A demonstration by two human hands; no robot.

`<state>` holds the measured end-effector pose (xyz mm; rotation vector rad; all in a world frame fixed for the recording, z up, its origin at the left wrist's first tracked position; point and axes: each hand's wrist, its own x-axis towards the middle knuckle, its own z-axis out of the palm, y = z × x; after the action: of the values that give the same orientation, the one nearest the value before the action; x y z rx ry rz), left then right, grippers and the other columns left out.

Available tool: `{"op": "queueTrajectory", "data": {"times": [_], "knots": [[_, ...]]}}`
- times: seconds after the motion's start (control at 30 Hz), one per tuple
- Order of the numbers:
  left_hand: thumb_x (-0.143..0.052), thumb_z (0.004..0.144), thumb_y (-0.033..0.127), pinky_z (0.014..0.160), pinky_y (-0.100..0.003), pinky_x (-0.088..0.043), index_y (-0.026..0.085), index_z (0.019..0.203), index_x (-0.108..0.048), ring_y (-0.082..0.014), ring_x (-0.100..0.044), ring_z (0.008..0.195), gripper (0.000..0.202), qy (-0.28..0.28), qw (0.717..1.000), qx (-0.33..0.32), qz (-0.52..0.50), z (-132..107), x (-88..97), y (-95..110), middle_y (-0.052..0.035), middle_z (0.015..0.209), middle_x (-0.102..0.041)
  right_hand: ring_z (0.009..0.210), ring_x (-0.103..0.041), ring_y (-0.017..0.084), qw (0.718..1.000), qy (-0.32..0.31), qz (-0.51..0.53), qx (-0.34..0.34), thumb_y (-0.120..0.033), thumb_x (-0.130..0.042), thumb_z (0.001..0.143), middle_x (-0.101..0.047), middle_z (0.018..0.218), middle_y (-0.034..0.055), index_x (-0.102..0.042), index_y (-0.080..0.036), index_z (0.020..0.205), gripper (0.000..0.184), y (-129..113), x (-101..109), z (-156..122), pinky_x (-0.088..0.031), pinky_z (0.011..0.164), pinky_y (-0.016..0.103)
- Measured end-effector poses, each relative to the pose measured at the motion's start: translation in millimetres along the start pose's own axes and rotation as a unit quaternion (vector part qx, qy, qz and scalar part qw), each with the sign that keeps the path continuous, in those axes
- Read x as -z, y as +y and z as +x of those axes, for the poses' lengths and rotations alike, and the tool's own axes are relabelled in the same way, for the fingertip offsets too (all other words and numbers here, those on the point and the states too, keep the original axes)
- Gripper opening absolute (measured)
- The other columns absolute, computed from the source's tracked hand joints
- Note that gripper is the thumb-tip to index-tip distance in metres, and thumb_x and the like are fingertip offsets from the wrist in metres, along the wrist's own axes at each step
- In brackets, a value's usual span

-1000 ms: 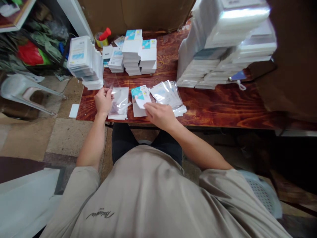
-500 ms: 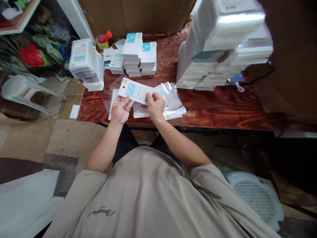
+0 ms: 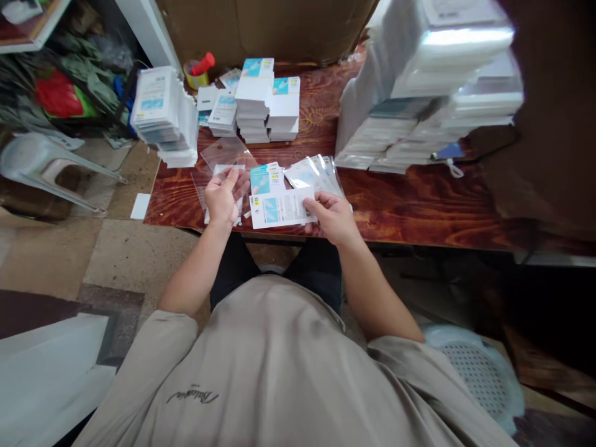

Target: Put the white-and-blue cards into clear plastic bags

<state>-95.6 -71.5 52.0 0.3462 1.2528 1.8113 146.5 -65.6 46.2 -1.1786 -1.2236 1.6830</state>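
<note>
My right hand pinches the right end of a long white printed card, which bears a blue picture and a small yellow mark. The card lies level, just in front of some blue-and-white cards on the table. To the left, my left hand is off the card, its fingers loosely bent and apart with nothing seen in them. Beneath and behind that hand lie clear plastic sleeves. Just beyond my right hand, several shiny sleeved cards are fanned out.
Card stacks stand at the back of the red-brown wooden table, with another stack at the left edge. Tall piles of sleeved packs rise on the right. Plastic stools stand on the floor to either side.
My left hand has let go of the long card. My right hand has brought it rightward and nearer to me, uncovering the blue-and-white cards behind.
</note>
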Motion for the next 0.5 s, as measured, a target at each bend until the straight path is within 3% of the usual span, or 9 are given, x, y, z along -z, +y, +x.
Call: {"op": "queueTrajectory", "data": {"times": [0.13, 0.27, 0.33, 0.43, 0.5], "knots": [[-0.084, 0.089, 0.027, 0.082, -0.025, -0.063, 0.02, 0.096, -0.065, -0.0172, -0.079, 0.093, 0.021, 0.024, 1.0, -0.013, -0.002, -1.9, -8.1, -4.5, -0.0023, 0.089, -0.079, 0.039, -0.059, 0.013, 0.999, 0.011, -0.009, 0.048, -0.065, -0.084, 0.074, -0.062, 0.054, -0.0046, -0.061, -0.022, 0.083, 0.05, 3.7, -5.3, 2.8, -0.042, 0.032, 0.021], [-0.086, 0.087, 0.04, 0.08, -0.028, -0.062, 0.021, 0.099, -0.063, -0.021, -0.08, 0.096, 0.032, 0.026, 0.999, -0.021, -0.006, -1.2, -7.1, -9.9, -0.0036, 0.089, -0.078, 0.038, -0.059, 0.013, 0.997, 0.01, -0.009, 0.078, -0.067, -0.08, 0.077, -0.063, 0.054, -0.0043, -0.062, -0.022, 0.085, 0.049, 10.9, -10.9, 8.7, -0.04, 0.033, 0.021], [-0.086, 0.086, 0.042, 0.082, -0.03, -0.062, 0.021, 0.1, -0.063, -0.0226, -0.08, 0.099, 0.034, -0.005, 1.0, -0.007, -0.015, -3.0, -5.1, -12.5, -0.0046, 0.091, -0.079, 0.038, -0.059, 0.014, 0.996, 0.006, -0.015, 0.084, -0.067, -0.08, 0.078, -0.062, 0.053, -0.0045, -0.062, -0.022, 0.085, 0.049, 15.1, -12.7, 11.6, -0.039, 0.033, 0.021], [-0.09, 0.081, 0.03, 0.084, -0.033, -0.062, 0.019, 0.098, -0.066, -0.0228, -0.079, 0.095, 0.031, -0.066, 0.997, 0.04, -0.011, -6.0, -2.0, -15.5, -0.006, 0.091, -0.08, 0.038, -0.059, 0.013, 0.996, 0.006, -0.027, 0.082, -0.066, -0.079, 0.079, -0.061, 0.051, -0.0046, -0.063, -0.021, 0.085, 0.048, 17.4, -11.7, 14.4, -0.039, 0.033, 0.021], [-0.09, 0.079, 0.024, 0.08, -0.032, -0.061, 0.017, 0.094, -0.07, -0.0211, -0.079, 0.088, 0.026, -0.073, 0.996, 0.056, 0.002, -5.7, 0.0, -16.2, -0.0058, 0.088, -0.079, 0.037, -0.058, 0.014, 0.996, 0.004, -0.038, 0.075, -0.065, -0.079, 0.079, -0.061, 0.05, -0.0044, -0.063, -0.021, 0.084, 0.047, 14.8, -7.5, 14.0, -0.039, 0.033, 0.021]]}}
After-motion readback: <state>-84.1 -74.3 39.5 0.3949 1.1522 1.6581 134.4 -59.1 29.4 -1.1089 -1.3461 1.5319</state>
